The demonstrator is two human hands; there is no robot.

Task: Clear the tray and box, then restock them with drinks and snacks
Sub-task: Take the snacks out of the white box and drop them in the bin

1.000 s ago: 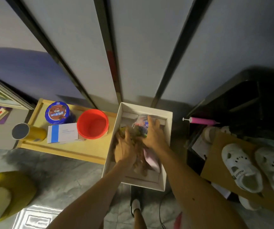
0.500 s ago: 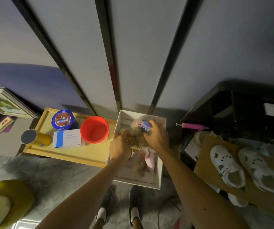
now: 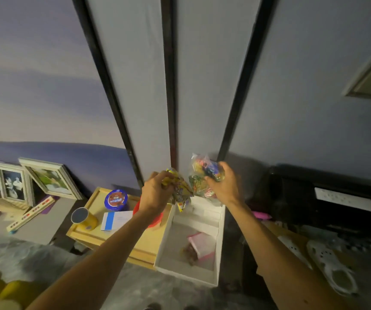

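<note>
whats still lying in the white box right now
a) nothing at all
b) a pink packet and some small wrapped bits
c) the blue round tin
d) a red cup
b: a pink packet and small wrapped bits lie on the floor of the white box, while the left hand and right hand hold snack packets above it.

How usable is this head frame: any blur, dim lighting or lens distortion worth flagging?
Head view: dim and unevenly lit; wide-angle bending splays the dark wall strips; motion blur smears the right hand and its clear snack bag, the left hand less so; the white box interior stays readable.
</note>
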